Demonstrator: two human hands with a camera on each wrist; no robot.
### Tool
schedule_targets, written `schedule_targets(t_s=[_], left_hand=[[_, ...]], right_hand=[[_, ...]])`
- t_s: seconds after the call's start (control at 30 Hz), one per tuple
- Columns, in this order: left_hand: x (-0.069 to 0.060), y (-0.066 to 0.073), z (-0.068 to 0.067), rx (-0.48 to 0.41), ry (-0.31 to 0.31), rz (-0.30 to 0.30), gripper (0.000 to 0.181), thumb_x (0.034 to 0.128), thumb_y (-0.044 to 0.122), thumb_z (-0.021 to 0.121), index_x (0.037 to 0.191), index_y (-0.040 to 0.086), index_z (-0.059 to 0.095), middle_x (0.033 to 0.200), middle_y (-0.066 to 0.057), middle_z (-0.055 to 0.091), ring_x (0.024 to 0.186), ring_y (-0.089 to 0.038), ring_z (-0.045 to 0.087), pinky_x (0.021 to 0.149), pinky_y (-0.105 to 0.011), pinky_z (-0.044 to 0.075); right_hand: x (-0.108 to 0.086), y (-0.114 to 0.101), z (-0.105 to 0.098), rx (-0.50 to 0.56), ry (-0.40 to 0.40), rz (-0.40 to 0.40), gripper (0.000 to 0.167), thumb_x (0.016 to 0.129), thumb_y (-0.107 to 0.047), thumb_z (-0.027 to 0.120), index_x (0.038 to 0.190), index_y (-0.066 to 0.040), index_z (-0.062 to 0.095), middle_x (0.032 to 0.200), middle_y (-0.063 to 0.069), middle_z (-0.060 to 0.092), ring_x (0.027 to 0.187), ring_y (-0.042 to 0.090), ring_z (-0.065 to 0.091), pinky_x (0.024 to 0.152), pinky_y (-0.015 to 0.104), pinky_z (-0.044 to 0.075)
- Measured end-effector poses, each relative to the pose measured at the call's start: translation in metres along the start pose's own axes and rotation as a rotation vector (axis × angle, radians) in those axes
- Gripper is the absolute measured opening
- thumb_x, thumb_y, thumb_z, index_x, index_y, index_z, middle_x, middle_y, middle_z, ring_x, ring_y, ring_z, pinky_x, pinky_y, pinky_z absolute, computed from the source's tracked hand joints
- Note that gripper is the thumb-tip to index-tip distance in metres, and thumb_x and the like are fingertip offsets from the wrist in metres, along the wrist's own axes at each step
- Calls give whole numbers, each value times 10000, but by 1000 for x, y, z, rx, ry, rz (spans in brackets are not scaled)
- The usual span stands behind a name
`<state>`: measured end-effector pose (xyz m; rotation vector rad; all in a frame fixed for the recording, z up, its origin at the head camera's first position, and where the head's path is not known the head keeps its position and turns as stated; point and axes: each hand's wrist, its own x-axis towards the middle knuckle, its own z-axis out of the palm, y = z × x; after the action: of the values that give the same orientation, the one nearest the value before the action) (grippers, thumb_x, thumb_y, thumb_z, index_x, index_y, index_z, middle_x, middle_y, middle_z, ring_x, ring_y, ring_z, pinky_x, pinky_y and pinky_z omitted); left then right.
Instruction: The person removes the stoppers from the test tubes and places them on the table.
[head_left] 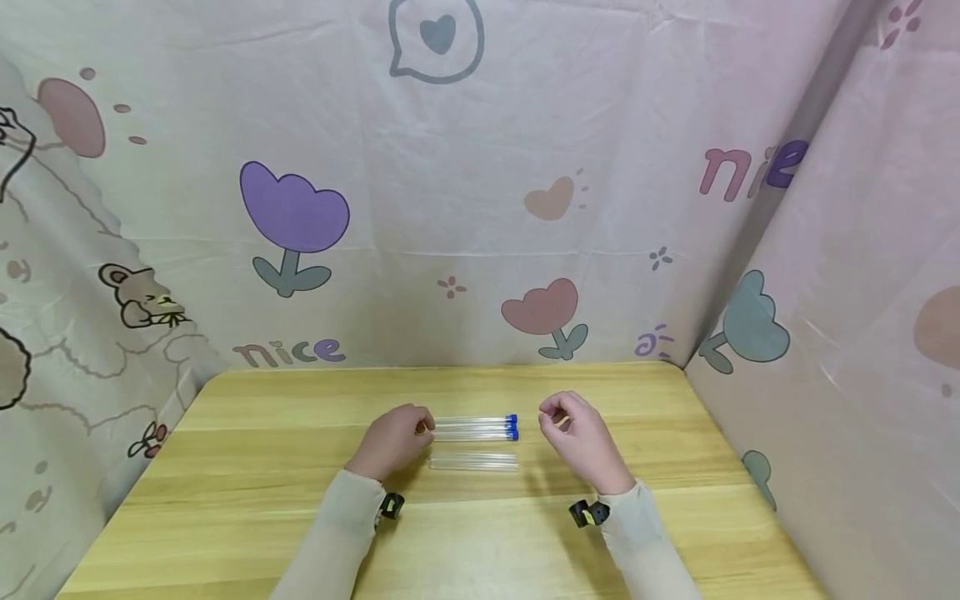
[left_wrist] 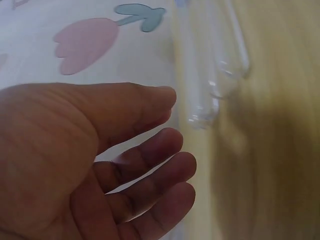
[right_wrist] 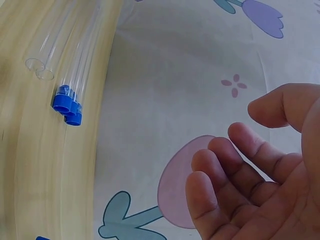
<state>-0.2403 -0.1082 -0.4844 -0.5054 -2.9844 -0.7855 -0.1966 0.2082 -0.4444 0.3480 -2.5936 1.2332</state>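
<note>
Clear test tubes with blue screw caps point(head_left: 513, 427) lie side by side on the wooden table, caps toward the right. In front of them lie uncapped clear tubes point(head_left: 474, 466), whose open rims show in the right wrist view. My left hand point(head_left: 393, 437) is beside the closed ends of the capped tubes point(left_wrist: 197, 75). Its fingers are loosely bent and hold nothing in the left wrist view. My right hand point(head_left: 585, 437) hovers a little right of the caps point(right_wrist: 65, 102), fingers loosely curved, with nothing between thumb and fingertips.
A small blue piece point(right_wrist: 43, 238) is cut off at the bottom edge of the right wrist view; its kind cannot be told. Printed cloth point(head_left: 450, 317) hangs behind the table point(head_left: 247, 467) and along both sides. Each wrist wears a black strapped device point(head_left: 588, 513).
</note>
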Motion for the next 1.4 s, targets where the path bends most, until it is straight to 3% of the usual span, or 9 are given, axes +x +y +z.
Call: schedule_targets(t_s=[0.23, 0.47, 0.77, 0.97, 1.1, 1.2, 1.4], left_hand=[[9, -5, 11, 40, -46, 7, 45, 943, 141, 743, 988, 138, 750, 897, 35, 672, 821, -135, 613, 807, -412, 556], [11, -9, 14, 14, -57, -6, 51, 921, 142, 776, 963, 130, 750, 866, 58, 643, 787, -120, 566, 781, -386, 536], [6, -18, 16, -18, -26, 14, 48, 935, 144, 773, 902, 145, 738, 870, 66, 639, 789, -115, 561, 792, -383, 540], [-2, -21, 17, -58, 38, 11, 50, 969, 179, 746, 1001, 141, 750, 952, 57, 655, 844, -104, 595, 823, -380, 552], [-9, -14, 8, -87, 88, 12, 75, 975, 186, 741, 1037, 145, 750, 967, 61, 653, 823, -103, 581, 791, -363, 540], [-13, -1, -7, -109, 95, 18, 87, 989, 203, 726, 1058, 155, 745, 966, 80, 656, 822, -92, 579, 780, -346, 536], [-27, 27, -42, -108, 141, 65, 87, 1004, 238, 708, 1079, 198, 729, 977, 96, 695, 868, -71, 617, 805, -347, 557]], right_hand=[[-1, 1, 2, 6, -3, 0, 43, 973, -124, 698, 1013, -108, 697, 972, -41, 634, 886, 128, 589, 774, 282, 542], [-1, 0, 3, 13, -1, 0, 47, 980, -130, 692, 1019, -105, 697, 968, -44, 630, 874, 127, 584, 761, 278, 531], [0, 0, 5, 26, -22, 13, 67, 981, -128, 700, 1032, -85, 700, 968, -37, 628, 883, 135, 583, 767, 281, 529], [1, 0, 8, 19, -15, 14, 47, 972, -118, 697, 1018, -110, 703, 957, -56, 630, 877, 125, 586, 753, 275, 534], [2, 0, 8, 24, -15, 9, 52, 974, -121, 689, 1025, -121, 697, 961, -56, 633, 878, 126, 591, 748, 276, 538], [2, -1, 8, 58, -7, 28, 85, 987, -122, 677, 1072, -120, 682, 970, -42, 639, 881, 138, 599, 744, 276, 540], [0, -7, 1, 159, -17, 51, 328, 1012, -171, 669, 1325, -105, 597, 1033, -6, 639, 952, 170, 612, 809, 279, 536]])
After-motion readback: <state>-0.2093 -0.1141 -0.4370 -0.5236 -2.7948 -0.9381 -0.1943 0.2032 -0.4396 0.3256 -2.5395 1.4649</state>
